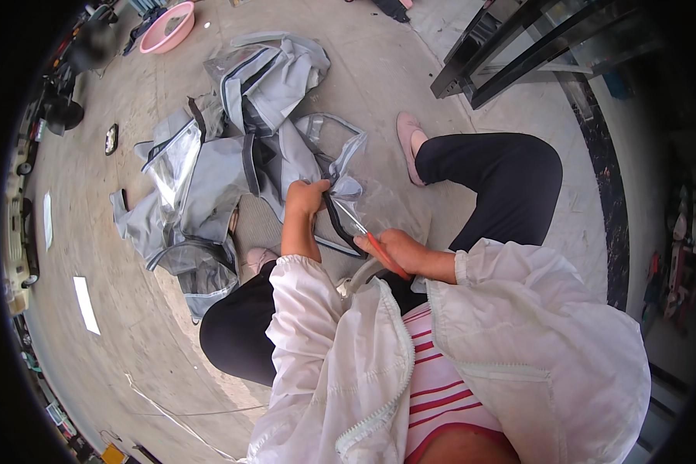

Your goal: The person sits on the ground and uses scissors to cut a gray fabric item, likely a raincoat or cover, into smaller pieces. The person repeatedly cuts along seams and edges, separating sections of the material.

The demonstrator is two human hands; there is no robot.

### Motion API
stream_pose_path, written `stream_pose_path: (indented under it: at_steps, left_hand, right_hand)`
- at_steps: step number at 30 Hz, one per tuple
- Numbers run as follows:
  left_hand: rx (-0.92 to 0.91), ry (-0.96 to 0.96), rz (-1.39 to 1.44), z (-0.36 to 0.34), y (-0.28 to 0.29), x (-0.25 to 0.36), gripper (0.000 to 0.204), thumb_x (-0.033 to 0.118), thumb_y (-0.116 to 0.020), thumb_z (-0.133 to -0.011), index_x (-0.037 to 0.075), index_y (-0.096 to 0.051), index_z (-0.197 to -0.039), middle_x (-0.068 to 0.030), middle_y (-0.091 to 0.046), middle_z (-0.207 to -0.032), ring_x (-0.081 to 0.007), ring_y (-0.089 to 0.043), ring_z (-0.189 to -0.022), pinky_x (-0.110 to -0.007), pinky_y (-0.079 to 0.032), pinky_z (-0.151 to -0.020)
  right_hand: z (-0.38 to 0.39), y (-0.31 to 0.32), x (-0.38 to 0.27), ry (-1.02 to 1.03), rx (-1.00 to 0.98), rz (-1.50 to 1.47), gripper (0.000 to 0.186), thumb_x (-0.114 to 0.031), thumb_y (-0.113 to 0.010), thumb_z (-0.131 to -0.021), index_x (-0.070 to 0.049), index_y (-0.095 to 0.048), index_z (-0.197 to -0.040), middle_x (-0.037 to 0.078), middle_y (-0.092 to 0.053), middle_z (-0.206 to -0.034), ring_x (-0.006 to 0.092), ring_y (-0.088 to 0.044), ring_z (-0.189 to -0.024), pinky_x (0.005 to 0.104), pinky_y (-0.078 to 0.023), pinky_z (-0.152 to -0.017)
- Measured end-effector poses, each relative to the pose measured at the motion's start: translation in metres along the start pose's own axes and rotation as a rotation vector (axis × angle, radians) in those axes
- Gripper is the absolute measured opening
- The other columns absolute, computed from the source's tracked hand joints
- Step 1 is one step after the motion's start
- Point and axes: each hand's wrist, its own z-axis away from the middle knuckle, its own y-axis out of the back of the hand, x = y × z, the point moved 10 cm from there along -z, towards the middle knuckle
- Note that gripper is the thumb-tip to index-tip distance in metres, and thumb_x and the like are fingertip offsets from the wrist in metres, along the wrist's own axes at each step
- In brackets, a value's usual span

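Scissor blades (353,219): shiny metal; handles (381,252): smooth plastic. Grey sheeting (218,165): matt cloth w/ clear panels (179,167), v. glossy plastic. Jacket (518,321): thin, crinkly cloth. Basin (167,45): smooth plastic. Floor (135,332): matt concrete.

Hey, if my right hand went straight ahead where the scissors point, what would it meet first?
Likely the dark strip on the grey-and-clear sheeting, beside your left hand, with the scissors reaching it first; depth is hard to judge.

The basin (175,39) stands beyond the fabric (218,172) on the floor (143,309).
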Motion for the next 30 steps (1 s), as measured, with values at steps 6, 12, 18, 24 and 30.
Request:
stream_pose_path:
  at_steps: [6,12,18,24,30]
  left_hand:
    - [-0.098,-0.118,0.705,-0.009,-0.008,0.012,0.014,0.013,-0.059,-0.087,0.0,-0.056,-0.083,-0.0069,-0.058,-0.067,-0.0171,-0.058,-0.056,-0.027,-0.046,-0.049]
    - [-0.135,-0.179,1.033,0.015,-0.016,0.047,0.014,0.011,-0.054,-0.091,0.001,-0.053,-0.082,-0.0068,-0.059,-0.071,-0.0173,-0.06,-0.058,-0.027,-0.052,-0.055]
    - [-0.157,-0.201,1.072,0.011,-0.014,0.041,0.012,0.009,-0.053,-0.092,0.001,-0.053,-0.083,-0.0081,-0.061,-0.074,-0.0177,-0.062,-0.063,-0.028,-0.054,-0.059]
    - [-0.212,-0.21,1.086,0.008,-0.018,0.041,0.011,0.008,-0.052,-0.093,0.001,-0.053,-0.084,-0.0097,-0.063,-0.08,-0.0196,-0.065,-0.069,-0.031,-0.055,-0.065]
    - [-0.196,-0.218,1.076,0.017,-0.016,0.046,0.012,0.008,-0.051,-0.093,0.002,-0.053,-0.084,-0.0082,-0.062,-0.078,-0.0192,-0.064,-0.069,-0.033,-0.056,-0.068]
  right_hand:
    - [0.008,0.008,-0.024,0.041,0.015,-0.164,0.073,-0.061,-0.046,-0.09,-0.002,-0.042,-0.047,0.002,-0.038,-0.044,0.0145,-0.039,-0.045,0.033,-0.033,-0.047]
    - [0.014,0.023,-0.042,0.3,0.198,-0.101,0.061,-0.052,-0.045,-0.095,-0.001,-0.051,-0.061,0.003,-0.044,-0.053,0.0132,-0.041,-0.051,0.0322,-0.036,-0.051]
    - [0.019,0.014,-0.05,0.146,0.04,-0.208,0.058,-0.051,-0.042,-0.096,-0.001,-0.052,-0.068,0.004,-0.043,-0.058,0.0148,-0.042,-0.059,0.0326,-0.039,-0.059]
    - [0.014,0.012,-0.044,0.17,0.068,-0.167,0.063,-0.054,-0.037,-0.096,0.0,-0.052,-0.069,0.006,-0.044,-0.058,0.0171,-0.043,-0.06,0.0341,-0.039,-0.061]
    - [0.004,0.013,-0.046,0.121,0.003,-0.125,0.067,-0.059,-0.036,-0.094,0.001,-0.053,-0.069,0.009,-0.049,-0.059,0.0219,-0.048,-0.06,0.0366,-0.041,-0.062]
